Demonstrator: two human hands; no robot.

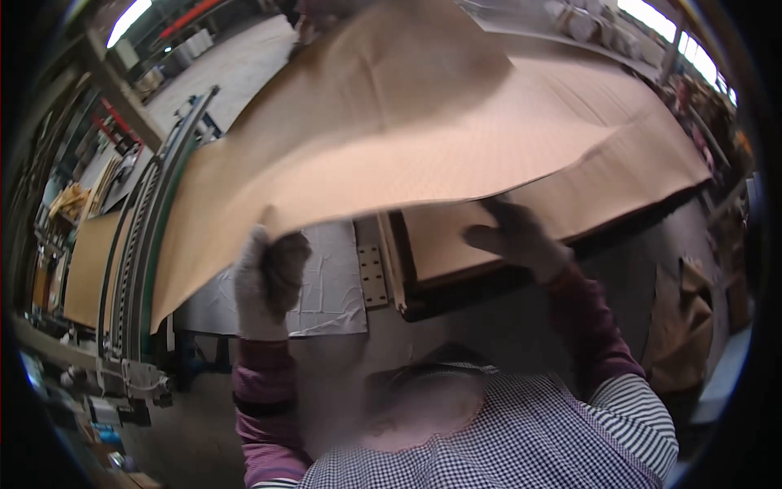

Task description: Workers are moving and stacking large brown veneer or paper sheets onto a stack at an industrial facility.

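Holding up a large brown cardboard sheet, both gloved hands grip its near edge from below: the left hand is closed on the lower left part of the edge, the right hand is pressed up under it further right, fingers spread against the underside. The hands are well apart. The sheet is lifted and bowed, and it hides most of what lies beyond the hands. Below it, between the hands, shows a stack of flat cardboard on a dark base, and just right of the left hand a grey crinkled surface with a perforated metal plate beside it. Left of the left hand runs a green-framed conveyor rail, with another brown sheet beyond it. Right of the right hand hangs crumpled brown paper. No labels or signs can be made out
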